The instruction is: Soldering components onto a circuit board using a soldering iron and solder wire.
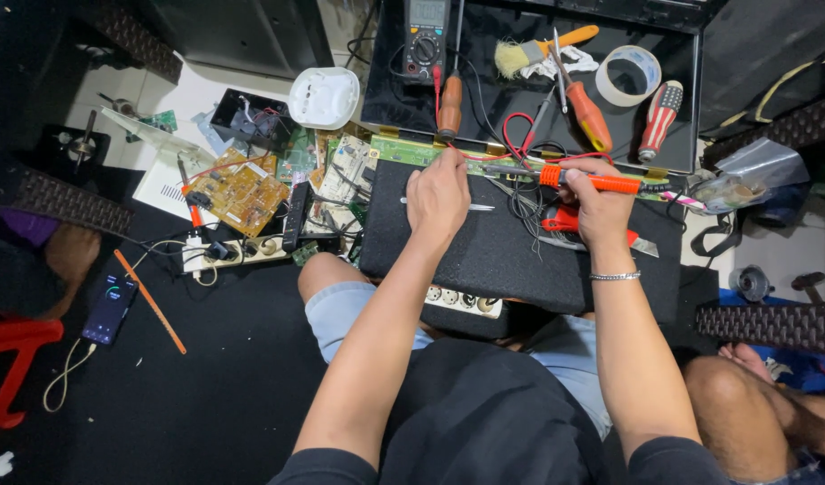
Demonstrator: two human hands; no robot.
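Over a black padded work mat (520, 251) lying across the person's lap, in the head view, the right hand (601, 208) is wrapping its fingers tight around the orange-handled soldering iron (570, 177), with the metal tip pointing away from the grip toward the left hand. The iron's tip is reaching a long narrow green circuit board (412, 151) that is lying along the mat's far edge; the exact contact spot is too small to make out. The left hand (438, 198) is curling its fingers closed just beside that tip, pressing down at the board's edge; whether it is pinching solder wire or only steadying the board cannot be told, since the knuckles are hiding the fingertips. Just below this hand, slim metal tweezers (444, 205) are lying on the mat, partly covered by it. Under the right hand, an orange-handled cutter (565, 220) is showing only in part. Beyond both grips, an open black case is holding a dark multimeter (426, 40), a roll of pale tape (628, 74) and a red striped screwdriver (661, 117). Well to the left of the left hand, a yellow-brown circuit board (242, 190) is resting on the floor among tangled wires.
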